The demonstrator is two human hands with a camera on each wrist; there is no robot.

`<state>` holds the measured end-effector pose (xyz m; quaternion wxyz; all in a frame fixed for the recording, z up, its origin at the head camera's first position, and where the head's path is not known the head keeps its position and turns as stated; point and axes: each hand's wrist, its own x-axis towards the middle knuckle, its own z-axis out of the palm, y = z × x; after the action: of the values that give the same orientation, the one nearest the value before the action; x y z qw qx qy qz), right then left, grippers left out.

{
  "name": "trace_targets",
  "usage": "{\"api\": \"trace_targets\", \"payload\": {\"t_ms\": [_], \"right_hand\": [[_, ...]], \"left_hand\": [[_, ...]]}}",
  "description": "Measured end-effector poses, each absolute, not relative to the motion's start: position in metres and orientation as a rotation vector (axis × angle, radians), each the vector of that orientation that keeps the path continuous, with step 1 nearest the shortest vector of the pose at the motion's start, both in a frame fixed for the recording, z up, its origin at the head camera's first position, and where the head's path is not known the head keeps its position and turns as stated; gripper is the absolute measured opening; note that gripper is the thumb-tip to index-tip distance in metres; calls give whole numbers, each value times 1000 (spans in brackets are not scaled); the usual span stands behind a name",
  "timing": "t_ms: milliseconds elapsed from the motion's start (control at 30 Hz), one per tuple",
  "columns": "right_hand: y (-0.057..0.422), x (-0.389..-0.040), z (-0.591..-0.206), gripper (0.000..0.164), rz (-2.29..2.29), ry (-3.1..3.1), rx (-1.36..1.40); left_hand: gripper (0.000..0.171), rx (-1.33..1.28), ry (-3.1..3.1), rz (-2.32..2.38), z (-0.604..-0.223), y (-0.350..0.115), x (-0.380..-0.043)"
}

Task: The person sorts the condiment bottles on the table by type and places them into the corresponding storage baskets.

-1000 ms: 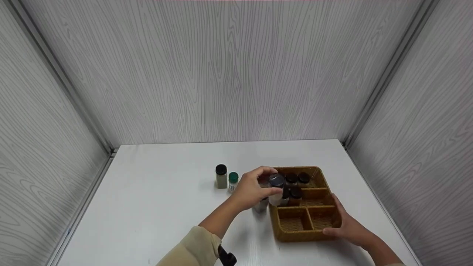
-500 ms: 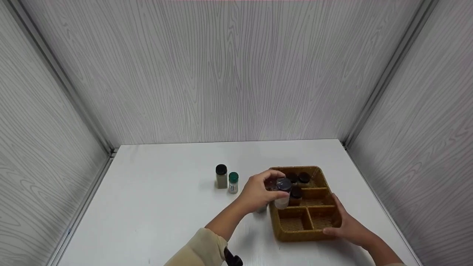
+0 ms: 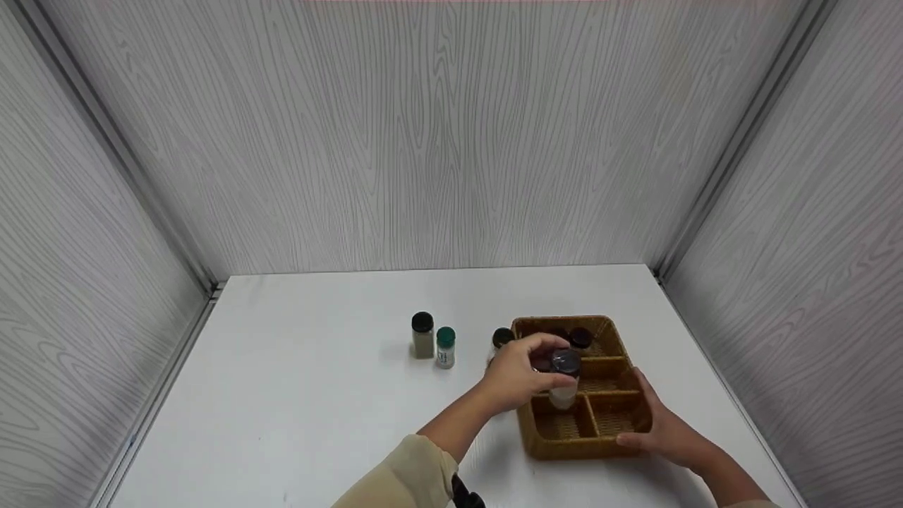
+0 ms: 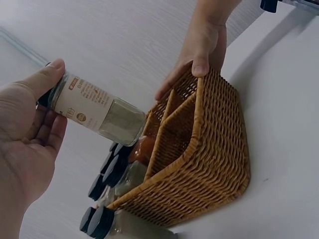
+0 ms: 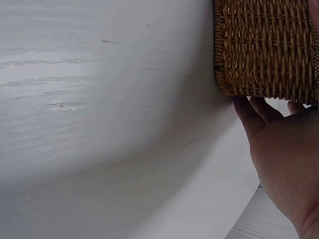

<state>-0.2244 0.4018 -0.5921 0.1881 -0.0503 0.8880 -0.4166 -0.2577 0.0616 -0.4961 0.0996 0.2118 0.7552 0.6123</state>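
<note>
My left hand (image 3: 518,375) pinches a glass spice jar (image 4: 97,107) by its black lid, thumb on one side and fingers on the other. The jar has a pale label and beige powder inside; in the head view it hangs over the front left part of the brown wicker basket (image 3: 564,449). In the left wrist view its base overlaps the basket's rim. At the basket's right front corner my right hand (image 3: 667,434) grips the side, its thumb over the rim. Several black-lidded jars (image 4: 115,169) stand in the rear compartments, partly hidden by my left hand.
Left of the basket, a black-lidded jar (image 3: 422,336) and a smaller green-capped jar (image 3: 445,348) stand on the white table (image 3: 296,395). Another dark-lidded jar (image 3: 502,336) is close to the basket's left side. Grey wood-grain panels (image 3: 437,141) enclose the table.
My left hand has carried the jar rightward and toward the front of the basket. A dark-lidded jar behind the hand has come into view. The right hand and basket stay put.
</note>
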Motion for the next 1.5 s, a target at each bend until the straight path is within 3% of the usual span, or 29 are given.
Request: {"api": "trace_targets", "payload": {"t_ms": [633,1500], "right_hand": [[403,-224,-595,137,-1186,2526,-175],[400,-222,-588,137,-1193,2499,-181]], "left_hand": [[47,580,2246,1828,-506,112,-245],[48,715,2531,1471,-545,153,-246]]}}
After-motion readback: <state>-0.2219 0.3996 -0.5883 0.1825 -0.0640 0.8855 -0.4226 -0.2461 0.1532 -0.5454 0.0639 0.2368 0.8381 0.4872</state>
